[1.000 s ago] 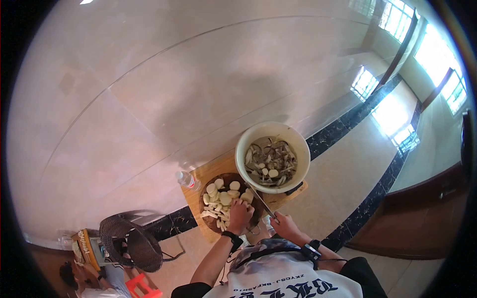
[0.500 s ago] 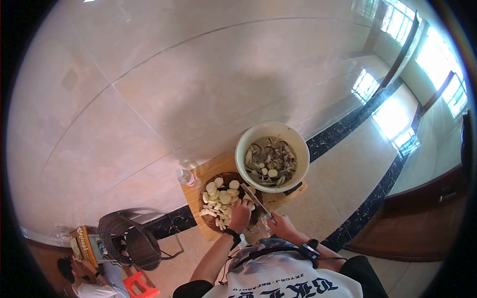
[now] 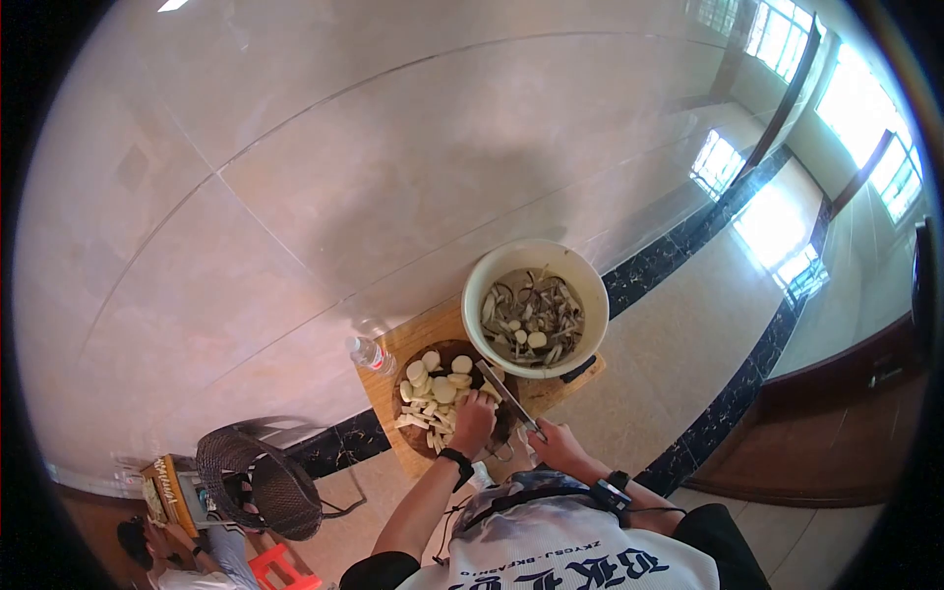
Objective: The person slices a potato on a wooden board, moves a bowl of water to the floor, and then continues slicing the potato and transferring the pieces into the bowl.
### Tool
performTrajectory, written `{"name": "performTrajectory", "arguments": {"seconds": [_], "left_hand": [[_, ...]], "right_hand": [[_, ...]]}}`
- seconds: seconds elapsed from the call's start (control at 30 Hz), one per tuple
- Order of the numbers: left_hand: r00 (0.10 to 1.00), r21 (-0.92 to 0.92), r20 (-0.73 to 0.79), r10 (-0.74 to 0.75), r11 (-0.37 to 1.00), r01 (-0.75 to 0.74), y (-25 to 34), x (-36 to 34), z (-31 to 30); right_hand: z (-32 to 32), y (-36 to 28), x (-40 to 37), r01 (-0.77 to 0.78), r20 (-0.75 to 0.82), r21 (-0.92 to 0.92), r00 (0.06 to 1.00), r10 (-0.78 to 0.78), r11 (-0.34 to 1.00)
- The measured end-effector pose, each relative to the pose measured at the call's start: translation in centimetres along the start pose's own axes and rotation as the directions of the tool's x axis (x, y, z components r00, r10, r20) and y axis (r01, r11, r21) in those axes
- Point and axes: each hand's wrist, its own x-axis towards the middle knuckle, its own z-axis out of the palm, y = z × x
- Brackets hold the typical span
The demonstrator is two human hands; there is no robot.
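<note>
My right hand (image 3: 558, 445) is closed round the handle of a kitchen knife (image 3: 508, 395). Its blade slants up and left over the round wooden chopping board (image 3: 451, 348). Beside the blade, my left hand (image 3: 476, 425) has its fingers curled down on a pale vegetable piece (image 3: 491, 390), mostly covered by the fingers and knife. Pale round slices and sticks (image 3: 444, 390) are heaped on the left half of the board. Just beyond the board stands a white bucket (image 3: 474, 313) holding water, dark and pale strips, and a few round slices.
The board and bucket stand on a small wooden table (image 3: 418, 329) against a tiled wall. A clear plastic bottle (image 3: 370, 354) is at its left corner. Lower left are a dark woven chair (image 3: 285, 497), a red stool (image 3: 282, 567) and a seated person (image 3: 172, 551).
The whole view has shifted slightly. Both hands and the knife keep nearly the same place over the board, with the left fingers still beside the blade.
</note>
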Motion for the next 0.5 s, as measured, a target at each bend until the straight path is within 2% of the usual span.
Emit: {"name": "performTrajectory", "arguments": {"seconds": [0.13,0.27,0.43,0.5], "left_hand": [[0.999,0.000,-0.035,-0.011,1.000,0.011,-0.2,-0.3,-0.1],[0.999,-0.052,0.026,-0.029,0.998,0.031,-0.3,-0.6,-0.7],[0.999,-0.126,0.007,-0.035,0.991,0.036,-0.6,-0.7,-0.6],[0.996,-0.197,0.055,-0.073,0.977,0.083,-0.5,-0.6,-1.8]], "right_hand": [[0.4,0.1,0.0,-0.006,0.012,-0.014,1.000,0.006,1.000],[0.6,0.1,0.1,-0.053,0.036,0.006,0.998,0.053,0.999],[0.8,0.4,0.3,-0.050,0.037,-0.015,0.998,0.051,0.999],[0.6,0.2,0.3,-0.060,0.043,-0.014,0.997,0.061,0.998]]}}
